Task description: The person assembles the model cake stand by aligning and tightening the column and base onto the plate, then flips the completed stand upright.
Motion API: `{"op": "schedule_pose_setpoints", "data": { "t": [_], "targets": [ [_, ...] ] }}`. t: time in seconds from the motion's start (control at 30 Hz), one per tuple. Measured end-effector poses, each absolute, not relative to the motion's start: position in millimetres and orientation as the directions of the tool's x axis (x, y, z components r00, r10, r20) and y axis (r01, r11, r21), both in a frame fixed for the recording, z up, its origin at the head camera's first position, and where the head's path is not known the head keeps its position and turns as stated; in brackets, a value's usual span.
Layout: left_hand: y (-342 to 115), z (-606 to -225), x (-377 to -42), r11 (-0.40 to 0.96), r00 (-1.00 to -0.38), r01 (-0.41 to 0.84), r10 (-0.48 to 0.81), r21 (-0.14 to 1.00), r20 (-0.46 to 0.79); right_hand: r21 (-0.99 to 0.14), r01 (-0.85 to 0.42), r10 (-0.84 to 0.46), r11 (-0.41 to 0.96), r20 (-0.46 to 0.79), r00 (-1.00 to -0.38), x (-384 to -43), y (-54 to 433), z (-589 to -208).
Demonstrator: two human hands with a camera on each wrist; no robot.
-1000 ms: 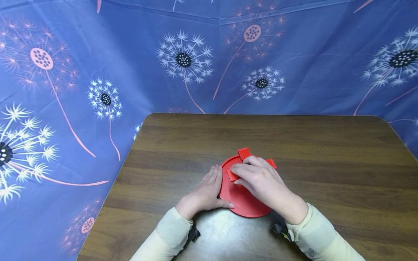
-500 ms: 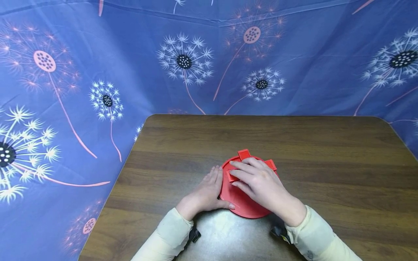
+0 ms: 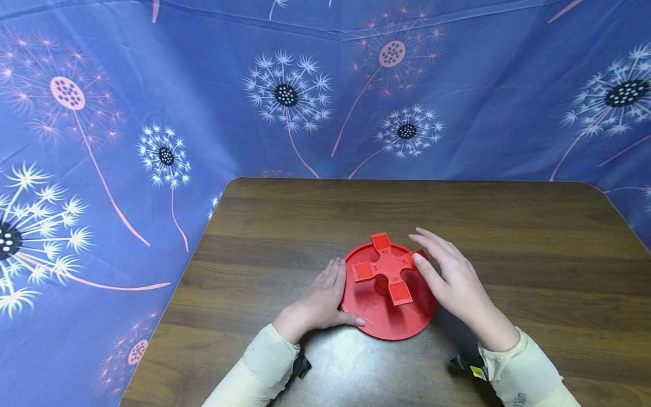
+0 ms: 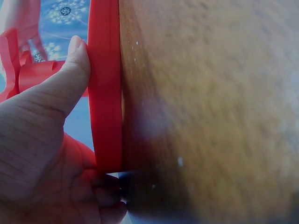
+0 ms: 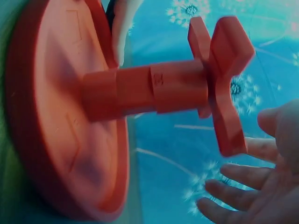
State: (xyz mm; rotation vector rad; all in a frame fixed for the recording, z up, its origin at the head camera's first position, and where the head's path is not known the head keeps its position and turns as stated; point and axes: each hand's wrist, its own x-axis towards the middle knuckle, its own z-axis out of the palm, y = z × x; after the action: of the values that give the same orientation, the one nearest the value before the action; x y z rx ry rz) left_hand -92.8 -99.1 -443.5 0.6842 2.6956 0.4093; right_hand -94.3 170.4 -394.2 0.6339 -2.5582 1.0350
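A red round base [image 3: 389, 325] with a raised rim lies flat on the table. From its middle rises a red column [image 5: 135, 91], topped by a red four-armed cross piece [image 3: 390, 264] with numbers marked on it. My left hand [image 3: 320, 299] holds the base's left side, thumb [image 4: 74, 65] at the rim and fingers laid along the edge. Beside the cross piece's right arm is my right hand [image 3: 460, 285], its fingers loosely extended and spread. Its thumb overlaps that arm's end in the head view. In the right wrist view its palm holds nothing.
The brown wood-grain table [image 3: 534, 243] extends around the base. Behind it and at the left hangs a blue cloth [image 3: 203, 68] printed with dandelions. Black wrist straps [image 3: 302, 366] show under the sleeves.
My right hand has come off the top of the cross piece and moved right, its fingers opening out. The whole cross piece now shows. My left hand stays at the base.
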Motion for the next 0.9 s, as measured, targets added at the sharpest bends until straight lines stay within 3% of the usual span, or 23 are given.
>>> {"op": "schedule_pose_setpoints", "data": {
  "t": [0.43,0.63,0.9],
  "targets": [
    [-99,-444,-92,0.846,-0.829,0.400,0.498,0.352,-0.254,-0.733,-0.457,-0.359,0.504,0.303,-0.883,-83,197,-400],
    [-99,-443,-92,0.844,-0.829,0.413,0.504,0.343,-0.241,-0.733,-0.440,-0.361,0.518,0.280,-0.890,-76,198,-400],
    [-98,-443,-92,0.845,-0.832,0.412,0.501,0.340,-0.237,-0.716,-0.495,-0.373,0.492,0.341,-0.863,-70,192,-403]
  ]
}}
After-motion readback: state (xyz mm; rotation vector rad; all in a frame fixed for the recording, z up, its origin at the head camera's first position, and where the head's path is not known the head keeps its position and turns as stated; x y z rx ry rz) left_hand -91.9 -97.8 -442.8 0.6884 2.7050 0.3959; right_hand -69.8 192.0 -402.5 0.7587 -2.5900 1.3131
